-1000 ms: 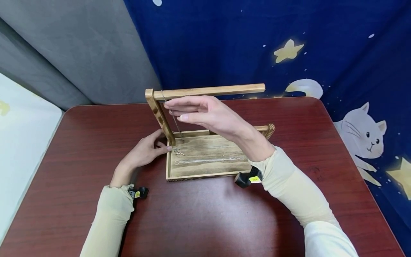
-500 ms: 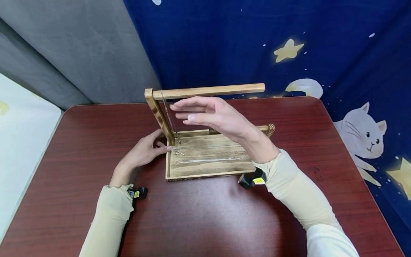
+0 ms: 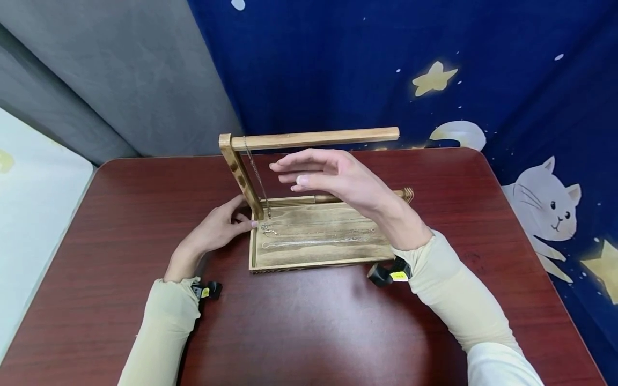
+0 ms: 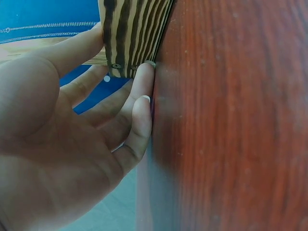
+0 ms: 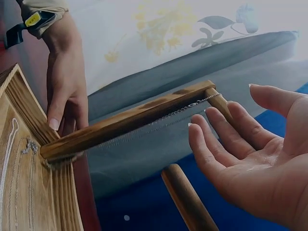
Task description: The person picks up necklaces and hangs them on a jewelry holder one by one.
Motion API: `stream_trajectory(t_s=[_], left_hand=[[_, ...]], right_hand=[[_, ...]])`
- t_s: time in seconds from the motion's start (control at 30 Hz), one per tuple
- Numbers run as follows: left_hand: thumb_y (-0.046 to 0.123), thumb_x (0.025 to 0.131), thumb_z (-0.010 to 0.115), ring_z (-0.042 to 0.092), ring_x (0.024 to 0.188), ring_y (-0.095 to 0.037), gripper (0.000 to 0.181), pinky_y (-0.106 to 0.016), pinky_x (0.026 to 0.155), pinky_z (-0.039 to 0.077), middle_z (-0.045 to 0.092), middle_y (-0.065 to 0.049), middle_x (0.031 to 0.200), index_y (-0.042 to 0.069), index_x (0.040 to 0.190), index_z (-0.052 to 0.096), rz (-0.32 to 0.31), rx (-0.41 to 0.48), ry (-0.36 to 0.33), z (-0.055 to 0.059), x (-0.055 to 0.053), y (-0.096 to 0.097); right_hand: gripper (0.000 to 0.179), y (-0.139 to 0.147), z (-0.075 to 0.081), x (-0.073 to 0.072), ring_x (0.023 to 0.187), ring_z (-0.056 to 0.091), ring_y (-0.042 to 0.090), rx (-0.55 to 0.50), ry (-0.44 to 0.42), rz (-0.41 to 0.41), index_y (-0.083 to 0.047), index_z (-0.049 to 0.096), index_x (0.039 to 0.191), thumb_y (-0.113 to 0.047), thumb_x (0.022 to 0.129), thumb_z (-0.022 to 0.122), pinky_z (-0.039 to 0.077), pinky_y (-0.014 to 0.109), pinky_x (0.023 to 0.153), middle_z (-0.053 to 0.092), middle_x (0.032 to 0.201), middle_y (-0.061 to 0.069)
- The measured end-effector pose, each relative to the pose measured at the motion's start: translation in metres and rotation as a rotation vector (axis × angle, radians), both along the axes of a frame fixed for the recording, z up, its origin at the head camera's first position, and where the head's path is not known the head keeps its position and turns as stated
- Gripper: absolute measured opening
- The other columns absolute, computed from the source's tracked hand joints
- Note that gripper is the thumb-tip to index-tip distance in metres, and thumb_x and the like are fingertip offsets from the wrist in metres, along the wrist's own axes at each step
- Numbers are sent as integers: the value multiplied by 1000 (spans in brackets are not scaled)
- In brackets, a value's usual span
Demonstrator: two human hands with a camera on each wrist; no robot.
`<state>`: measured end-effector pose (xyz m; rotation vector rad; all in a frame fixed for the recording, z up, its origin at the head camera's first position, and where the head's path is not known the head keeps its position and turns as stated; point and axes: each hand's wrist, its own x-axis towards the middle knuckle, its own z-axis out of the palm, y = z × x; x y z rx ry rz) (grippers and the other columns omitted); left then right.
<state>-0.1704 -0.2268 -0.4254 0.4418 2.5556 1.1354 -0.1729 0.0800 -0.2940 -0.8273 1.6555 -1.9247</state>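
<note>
A wooden jewelry stand (image 3: 314,140) has an upright post at the left, a long bar on top and a shallow tray (image 3: 318,265) as its base. From the bar's left end hangs a thin chain necklace (image 3: 256,171), its lower end at the tray. More chain necklaces (image 3: 314,242) lie lengthwise in the tray. My left hand (image 3: 217,228) holds the stand's left back corner, thumb on one side and fingers on the other. Below the bar, my right hand (image 3: 338,177) is held with fingers extended, apart from the hanging necklace (image 5: 178,113).
A lower wooden rod (image 3: 328,198) runs along the tray's back edge, its right part behind my right hand. The stand rests on a red-brown table (image 3: 309,327). Behind the table hang a grey curtain (image 3: 130,80) and a blue curtain (image 3: 328,64).
My right hand has drawn away to the right from the necklace, which has swung left and now hangs beside the post. My left hand has stayed at the stand's corner.
</note>
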Motion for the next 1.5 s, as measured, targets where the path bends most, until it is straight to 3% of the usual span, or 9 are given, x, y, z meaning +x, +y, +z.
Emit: stream_trajectory(t_s=[0.53,0.9,1.5], left_hand=[[35,96,68,66,94,-20,58,-42,87,47,71,-9,100,18,146,42,1,-29,-1,1,-1,0],[34,96,68,66,94,-20,61,-42,87,46,70,-8,99,15,147,40,0,-28,-5,2,0,1],[32,96,69,66,92,-19,60,-41,87,46,70,-8,97,13,146,42,1,-25,8,-1,0,0]], right_hand=[[31,21,-3,6,123,59,30,61,41,-67,-4,63,130,-5,99,59,48,49,97,62,134,13],[32,36,-3,6,118,61,33,66,48,-114,-1,60,131,-3,99,58,50,47,94,63,131,15],[39,61,-9,19,116,62,33,139,82,-170,-3,57,135,-6,97,64,49,39,96,63,130,15]])
